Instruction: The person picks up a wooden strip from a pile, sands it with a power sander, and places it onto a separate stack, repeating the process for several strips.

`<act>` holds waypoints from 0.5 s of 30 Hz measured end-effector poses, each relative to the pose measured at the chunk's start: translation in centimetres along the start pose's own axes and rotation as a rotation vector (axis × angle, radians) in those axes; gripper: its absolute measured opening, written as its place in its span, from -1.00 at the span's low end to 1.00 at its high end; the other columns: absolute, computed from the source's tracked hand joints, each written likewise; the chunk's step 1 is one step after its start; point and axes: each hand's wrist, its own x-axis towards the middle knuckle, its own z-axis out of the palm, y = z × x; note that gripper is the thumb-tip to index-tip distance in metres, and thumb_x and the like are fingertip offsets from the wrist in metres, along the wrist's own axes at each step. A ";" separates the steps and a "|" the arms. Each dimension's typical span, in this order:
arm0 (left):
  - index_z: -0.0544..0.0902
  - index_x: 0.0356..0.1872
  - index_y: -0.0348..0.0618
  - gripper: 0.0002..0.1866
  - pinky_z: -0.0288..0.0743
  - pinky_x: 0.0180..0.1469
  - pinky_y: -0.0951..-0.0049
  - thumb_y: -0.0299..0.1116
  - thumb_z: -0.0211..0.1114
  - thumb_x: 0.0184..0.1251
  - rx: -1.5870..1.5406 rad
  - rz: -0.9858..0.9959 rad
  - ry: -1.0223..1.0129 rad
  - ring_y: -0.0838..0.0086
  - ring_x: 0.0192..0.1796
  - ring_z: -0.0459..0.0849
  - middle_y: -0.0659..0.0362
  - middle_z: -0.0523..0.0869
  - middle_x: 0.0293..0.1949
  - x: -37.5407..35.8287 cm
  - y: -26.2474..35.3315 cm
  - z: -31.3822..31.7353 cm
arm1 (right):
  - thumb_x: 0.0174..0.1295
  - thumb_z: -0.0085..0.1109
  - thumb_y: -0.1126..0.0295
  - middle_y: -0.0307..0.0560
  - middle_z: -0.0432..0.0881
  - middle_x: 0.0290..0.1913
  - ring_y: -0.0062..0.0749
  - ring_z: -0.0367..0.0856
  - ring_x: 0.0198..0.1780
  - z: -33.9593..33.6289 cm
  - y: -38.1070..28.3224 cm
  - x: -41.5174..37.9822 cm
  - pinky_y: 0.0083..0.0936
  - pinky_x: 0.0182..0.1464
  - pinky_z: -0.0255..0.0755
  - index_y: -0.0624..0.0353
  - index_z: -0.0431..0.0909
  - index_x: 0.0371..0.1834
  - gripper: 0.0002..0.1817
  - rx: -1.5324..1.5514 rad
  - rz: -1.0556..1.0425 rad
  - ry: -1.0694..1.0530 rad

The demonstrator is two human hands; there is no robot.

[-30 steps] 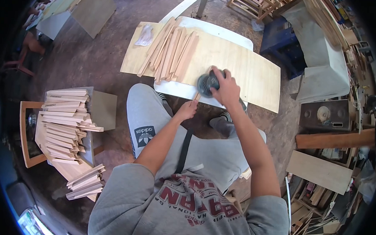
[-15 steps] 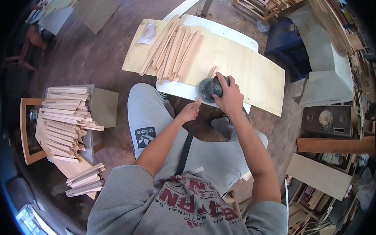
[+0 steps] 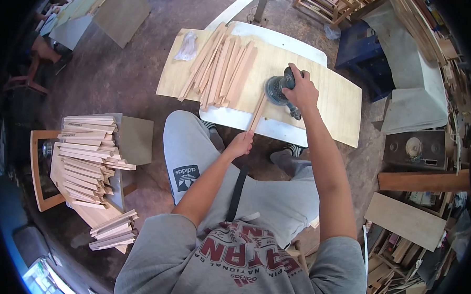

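Note:
My right hand [image 3: 302, 92] is wrapped round the top of a dark sander [image 3: 276, 90], which is over the plywood board [image 3: 327, 98]. The near end of a narrow wooden strip [image 3: 258, 114] is closed in my left hand [image 3: 240, 144], close to my knees. From there the strip runs forward over the white table edge, its far end right at the sander's left side. Left of the sander, a pile of wooden strips [image 3: 220, 67] lies on the board beside a crumpled plastic bag [image 3: 187, 46].
To my left, stacks of cut strips [image 3: 85, 161] rest on a low stand, with a smaller bundle [image 3: 115, 230] nearer me. On the right are a blue cabinet [image 3: 358, 55], a speaker box [image 3: 414, 149] and scattered wood offcuts. A wooden chair frame [image 3: 331, 6] stands at the back.
My right hand has moved the sander forward and right, off the strip. More of the strip now shows between my left hand and the sander. The whole view has shifted slightly.

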 end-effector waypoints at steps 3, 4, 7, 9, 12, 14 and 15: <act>0.45 -0.30 -0.09 -0.53 0.38 -0.52 0.51 0.09 0.04 0.73 0.015 0.018 0.013 0.61 -0.49 0.43 0.32 0.42 -0.45 0.4 0.0 0.0 | 0.01 0.55 0.17 0.12 0.52 0.42 0.17 0.75 0.14 -0.2 -0.4 -0.9 0.01 0.07 0.70 -0.54 0.29 0.60 0.00 0.012 -0.032 -0.002; 0.45 -0.29 -0.10 -0.53 0.38 -0.52 0.51 0.09 0.04 0.73 0.024 0.014 0.018 0.61 -0.49 0.44 0.32 0.42 -0.45 0.1 -0.2 0.0 | 0.01 0.56 0.17 0.11 0.51 0.42 0.17 0.74 0.14 -0.1 -0.7 -1.7 0.01 0.07 0.70 -0.54 0.29 0.60 0.00 0.023 -0.035 -0.007; 0.46 -0.27 -0.11 -0.53 0.38 -0.53 0.51 0.09 0.04 0.73 0.011 -0.001 0.022 0.61 -0.50 0.44 0.32 0.42 -0.45 0.3 -0.5 -0.1 | 0.01 0.59 0.22 0.11 0.53 0.36 0.13 0.75 0.06 0.0 -1.5 -3.8 -0.02 -0.03 0.72 -0.52 0.32 0.57 -0.02 0.045 -0.124 0.006; 0.46 -0.25 -0.13 -0.53 0.38 -0.53 0.51 0.09 0.05 0.73 0.019 -0.004 0.014 0.60 -0.50 0.44 0.31 0.42 -0.45 0.5 -1.1 -0.4 | -0.01 0.61 0.24 0.09 0.52 0.37 0.10 0.73 0.10 -0.4 -2.7 -6.0 -0.01 0.00 0.72 -0.53 0.31 0.58 0.00 0.037 -0.152 -0.034; 0.46 -0.25 -0.13 -0.53 0.38 -0.53 0.51 0.09 0.05 0.73 0.012 -0.005 0.019 0.60 -0.49 0.44 0.31 0.42 -0.46 0.4 -0.5 -0.1 | -0.04 0.64 0.25 0.05 0.52 0.36 0.08 0.72 0.10 -1.1 -4.5 -9.1 -0.04 -0.04 0.73 -0.53 0.33 0.56 0.02 0.020 -0.207 -0.069; 0.45 -0.25 -0.13 -0.53 0.39 -0.52 0.51 0.09 0.05 0.73 0.007 -0.014 0.022 0.60 -0.49 0.44 0.31 0.42 -0.45 -0.2 -0.2 0.0 | -0.04 0.64 0.24 0.04 0.52 0.37 0.09 0.72 0.10 -0.8 -4.5 -9.5 -0.04 -0.06 0.73 -0.54 0.33 0.56 0.02 0.040 -0.208 -0.072; 0.45 -0.26 -0.12 -0.53 0.39 -0.52 0.51 0.09 0.05 0.73 0.009 -0.021 0.016 0.60 -0.49 0.44 0.30 0.42 -0.45 -0.2 -0.2 0.0 | -0.04 0.64 0.24 0.04 0.52 0.37 0.09 0.72 0.10 -0.7 -4.4 -9.1 -0.04 -0.06 0.73 -0.55 0.33 0.56 0.02 0.043 -0.206 -0.064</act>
